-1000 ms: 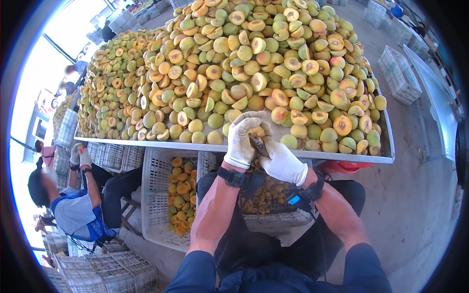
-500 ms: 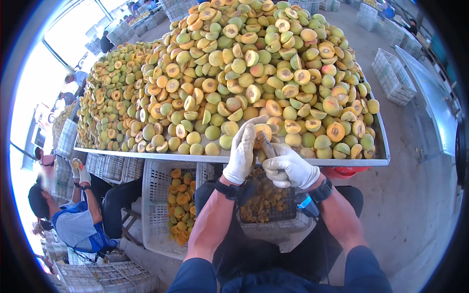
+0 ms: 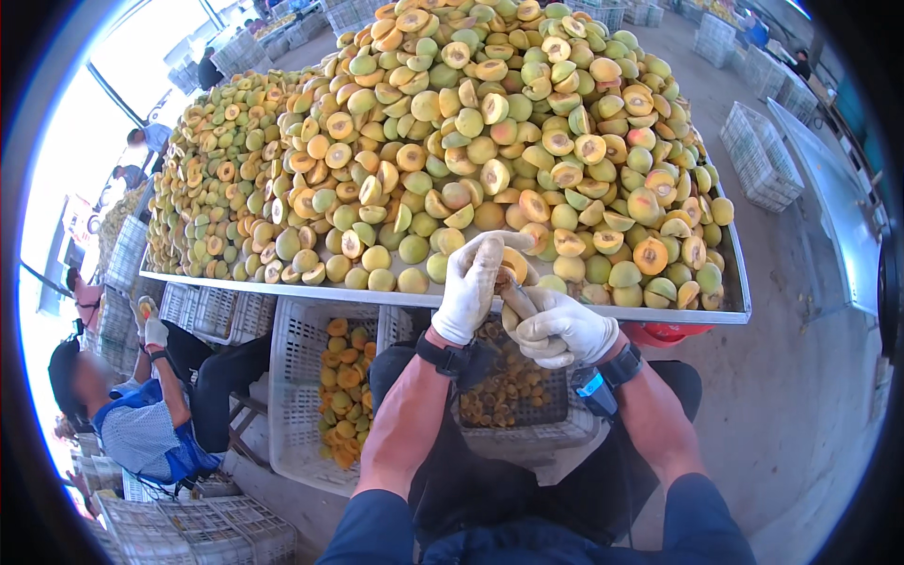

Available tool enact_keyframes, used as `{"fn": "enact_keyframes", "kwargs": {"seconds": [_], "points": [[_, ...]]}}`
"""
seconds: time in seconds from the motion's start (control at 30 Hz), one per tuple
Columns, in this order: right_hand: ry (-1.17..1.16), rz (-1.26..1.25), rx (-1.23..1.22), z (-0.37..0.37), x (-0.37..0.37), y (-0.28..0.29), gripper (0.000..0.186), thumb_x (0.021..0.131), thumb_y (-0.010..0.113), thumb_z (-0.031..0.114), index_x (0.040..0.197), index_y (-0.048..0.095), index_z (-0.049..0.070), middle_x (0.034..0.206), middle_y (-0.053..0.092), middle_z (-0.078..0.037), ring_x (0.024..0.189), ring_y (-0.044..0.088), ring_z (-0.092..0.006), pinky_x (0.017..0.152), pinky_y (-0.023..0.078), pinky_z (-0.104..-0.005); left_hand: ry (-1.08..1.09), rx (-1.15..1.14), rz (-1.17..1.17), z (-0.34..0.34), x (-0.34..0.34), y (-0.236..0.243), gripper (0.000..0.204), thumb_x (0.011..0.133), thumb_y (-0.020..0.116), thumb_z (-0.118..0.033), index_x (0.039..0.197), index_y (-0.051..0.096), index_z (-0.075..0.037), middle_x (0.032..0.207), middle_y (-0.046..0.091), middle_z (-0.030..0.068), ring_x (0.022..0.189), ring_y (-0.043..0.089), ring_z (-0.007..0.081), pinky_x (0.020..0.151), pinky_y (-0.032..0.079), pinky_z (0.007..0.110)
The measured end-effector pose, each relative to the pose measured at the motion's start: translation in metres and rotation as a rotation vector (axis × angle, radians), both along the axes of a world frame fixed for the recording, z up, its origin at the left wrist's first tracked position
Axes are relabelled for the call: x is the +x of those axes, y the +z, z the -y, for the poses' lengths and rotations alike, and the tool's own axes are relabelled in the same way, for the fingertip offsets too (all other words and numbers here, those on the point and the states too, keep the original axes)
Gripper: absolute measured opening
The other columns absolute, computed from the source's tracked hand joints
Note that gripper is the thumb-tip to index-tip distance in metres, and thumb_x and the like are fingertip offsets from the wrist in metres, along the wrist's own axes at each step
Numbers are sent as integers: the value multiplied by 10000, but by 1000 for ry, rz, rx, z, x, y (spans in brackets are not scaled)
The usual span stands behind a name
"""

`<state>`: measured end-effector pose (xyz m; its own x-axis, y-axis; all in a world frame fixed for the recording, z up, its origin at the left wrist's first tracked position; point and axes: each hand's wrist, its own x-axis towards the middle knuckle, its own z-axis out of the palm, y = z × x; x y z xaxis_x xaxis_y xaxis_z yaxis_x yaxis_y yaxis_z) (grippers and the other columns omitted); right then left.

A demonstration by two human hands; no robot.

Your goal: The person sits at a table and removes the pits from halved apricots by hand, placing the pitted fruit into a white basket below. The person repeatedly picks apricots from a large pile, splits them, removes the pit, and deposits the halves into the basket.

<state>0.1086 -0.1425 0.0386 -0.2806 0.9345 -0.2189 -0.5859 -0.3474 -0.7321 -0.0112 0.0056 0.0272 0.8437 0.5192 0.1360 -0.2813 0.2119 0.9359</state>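
Note:
In my gloved left hand (image 3: 468,294) is a halved peach (image 3: 515,264), its orange cut face showing, held just over the near rim of a metal table. My gloved right hand (image 3: 565,330) is closed around a short tool (image 3: 518,299) whose tip meets the cut face; the tip's shape is hidden. Both hands nearly touch. Beyond them a big heap of green-yellow peach halves (image 3: 414,155) covers the table (image 3: 377,296). Below my hands sits a dark crate (image 3: 513,400) holding brown pits and scraps.
A white crate (image 3: 292,405) with peach halves (image 3: 346,391) stands left of my legs. Under the table's right part is a red container (image 3: 664,332). On the left a seated co-worker (image 3: 155,424) works with gloved hands. White crates (image 3: 761,155) stand on the floor at right.
The tool's tip and both hands have shifted slightly at the peach half. My view has tilted a little. The co-worker at left has turned the head and lowered the hands slightly.

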Motion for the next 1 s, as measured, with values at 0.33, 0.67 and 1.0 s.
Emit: {"fn": "enact_keyframes", "kwargs": {"seconds": [0.33, 0.67, 1.0], "points": [[222, 1677, 110, 39, -17, -14, 664, 846, 540, 114, 1499, 422, 75, 927, 684, -258, 877, 665, -451, 771, 529, -501, -100, 66, -74, -23, -43, 2, 359, 952, 656, -213, 1224, 665, 21, 1060, 719, 106, 872, 675, 121, 751, 541, 243], [319, 1723, 9, 47, -27, -26, 410, 842, 547, 125, 1242, 601, 53, 974, 721, -216, 929, 700, -415, 792, 553, -514, 527, 864, -740, -57, -167, 62, 240, 827, 807, -163, 881, 682, 35, 792, 698, 107, 683, 646, 147, 664, 533, 310], [292, 1737, 105, 36, -29, -22, 367, 832, 573, 160, 1184, 610, 61, 988, 722, -226, 952, 696, -420, 798, 548, -521, 406, 1260, -1079, -41, -101, 39, 349, 850, 672, -381, 962, 705, -52, 910, 713, 222, 913, 698, 396, 846, 543, 506]]}}
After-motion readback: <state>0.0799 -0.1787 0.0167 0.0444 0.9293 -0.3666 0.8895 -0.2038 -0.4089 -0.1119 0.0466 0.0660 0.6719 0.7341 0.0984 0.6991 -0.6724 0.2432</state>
